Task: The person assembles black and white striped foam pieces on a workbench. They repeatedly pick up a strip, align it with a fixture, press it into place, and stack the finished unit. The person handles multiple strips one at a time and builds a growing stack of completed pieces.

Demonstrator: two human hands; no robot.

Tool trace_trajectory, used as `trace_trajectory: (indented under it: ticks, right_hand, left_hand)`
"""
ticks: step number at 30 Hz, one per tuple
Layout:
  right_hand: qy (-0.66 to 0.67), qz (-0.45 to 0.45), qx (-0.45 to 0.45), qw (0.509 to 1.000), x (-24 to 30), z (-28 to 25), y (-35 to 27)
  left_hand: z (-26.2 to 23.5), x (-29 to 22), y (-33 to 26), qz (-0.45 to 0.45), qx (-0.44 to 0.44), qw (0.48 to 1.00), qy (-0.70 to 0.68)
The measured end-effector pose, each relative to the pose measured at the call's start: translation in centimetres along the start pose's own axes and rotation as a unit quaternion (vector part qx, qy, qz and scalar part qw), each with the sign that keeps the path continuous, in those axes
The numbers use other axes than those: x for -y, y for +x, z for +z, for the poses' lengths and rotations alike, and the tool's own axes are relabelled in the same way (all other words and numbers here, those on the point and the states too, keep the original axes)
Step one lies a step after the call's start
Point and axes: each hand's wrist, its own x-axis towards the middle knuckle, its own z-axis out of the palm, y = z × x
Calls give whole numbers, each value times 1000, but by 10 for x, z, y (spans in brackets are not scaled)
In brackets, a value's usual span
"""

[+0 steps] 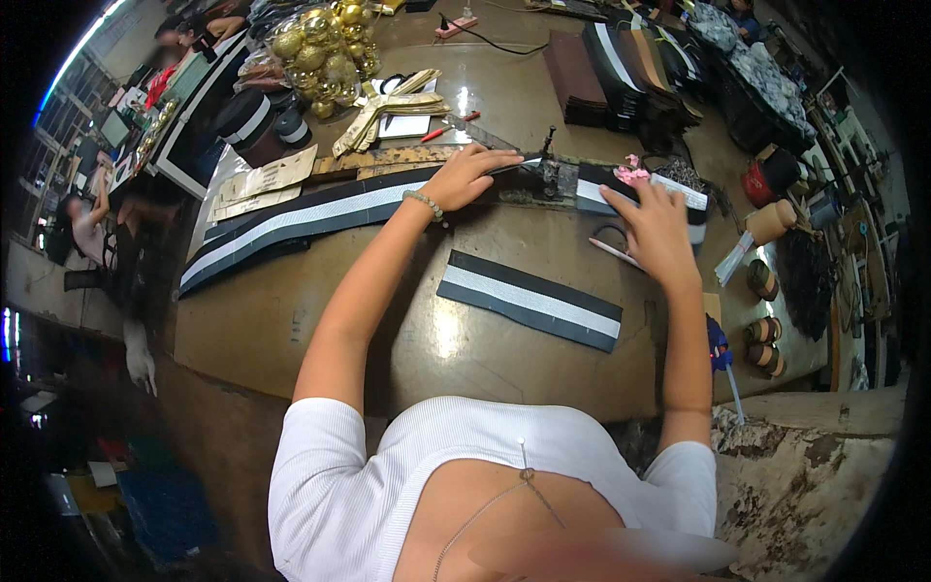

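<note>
cut strip [529, 300] on table [291, 320] | long strip [310, 215] left | stacks [621, 68] behind

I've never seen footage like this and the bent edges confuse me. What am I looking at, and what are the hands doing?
This is one view from a wide fisheye camera worn on a person's head, looking down; that lens bends straight lines. No machine: just two bare hands over a brown worktable. The left hand presses on a long black band with a white stripe, which runs toward a small metal fixture. The right hand rests on the band's other end, near a pink bit. A shorter cut piece lies loose nearer the person. Neither hand grips anything.
</note>
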Motion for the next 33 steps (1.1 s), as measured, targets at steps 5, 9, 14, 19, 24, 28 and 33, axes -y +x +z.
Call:
trace_trajectory:
  ticks: [5, 9, 14, 19, 24, 28, 33]
  right_hand:
    - [41, -53, -49, 997, 70, -25, -32]
    - [129, -120, 79, 981, 148, 51, -35]
    - [160, -85, 95, 979, 170, 108, -51]
    - [168, -40, 82, 982, 178, 110, -40]
    - [164, -15, 74, 983, 166, 87, -42]
    - [166, -7, 187, 968, 114, 53, -73]
    - [209, 19, 205, 956, 71, 45, -95]
  left_hand:
    - [-27, -12, 1, -39, -59, 997, 13]
    - [-50, -40, 3, -53, -59, 997, 7]
    - [-56, -79, 2, -35, -82, 994, 58]
    - [-50, -105, 4, -22, -72, 995, 58]
    - [-51, -116, 0, -15, -39, 998, 46]
    - [-55, -119, -10, -21, -21, 999, 35]
    - [-56, -130, -12, -26, -2, 999, 29]
